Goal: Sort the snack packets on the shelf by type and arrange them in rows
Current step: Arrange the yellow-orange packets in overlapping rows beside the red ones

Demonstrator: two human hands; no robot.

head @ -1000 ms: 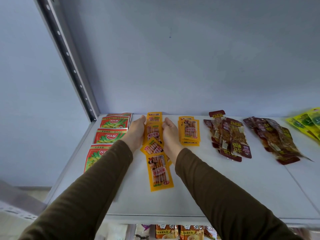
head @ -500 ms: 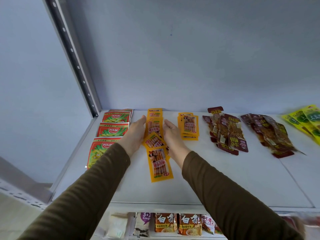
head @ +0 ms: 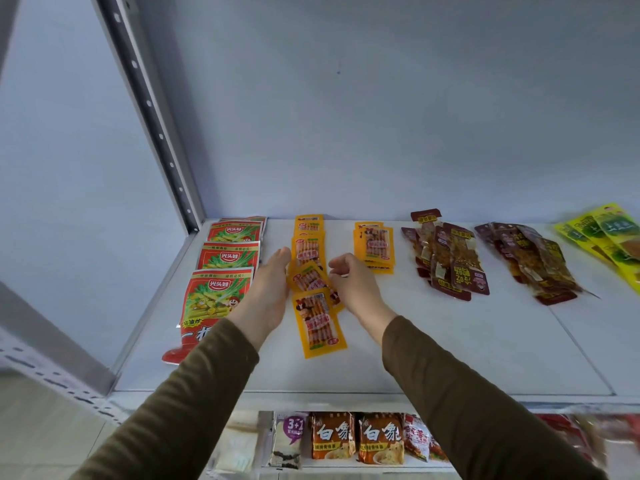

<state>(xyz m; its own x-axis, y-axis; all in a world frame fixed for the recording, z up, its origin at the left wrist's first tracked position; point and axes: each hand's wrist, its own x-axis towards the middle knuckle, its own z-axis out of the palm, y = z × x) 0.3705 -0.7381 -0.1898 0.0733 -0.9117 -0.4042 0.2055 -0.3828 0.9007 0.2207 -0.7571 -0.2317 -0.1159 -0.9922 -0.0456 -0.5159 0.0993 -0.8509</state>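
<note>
A row of orange sausage packets [head: 311, 271] runs front to back down the white shelf [head: 450, 358]. My left hand [head: 268, 299] lies flat against the row's left side with fingers straight. My right hand [head: 356, 289] sits on the row's right side, fingers curled and slightly lifted, touching a tilted packet [head: 308, 277]. The front packet [head: 318, 323] lies skewed toward the shelf edge. A second stack of orange packets [head: 374, 247] rests to the right, apart from both hands.
Red and green packets [head: 221, 271] line the left edge beside the metal upright [head: 152, 112]. Dark brown packets [head: 446, 261] and another brown pile [head: 530, 261] lie to the right, yellow-green packets [head: 609, 237] at far right. Noodle packs [head: 356, 438] fill the shelf below.
Both hands have drawn back a little toward me along the orange row. My right hand's fingers have curled and lifted. The view has dropped, showing more of the lower shelf.
</note>
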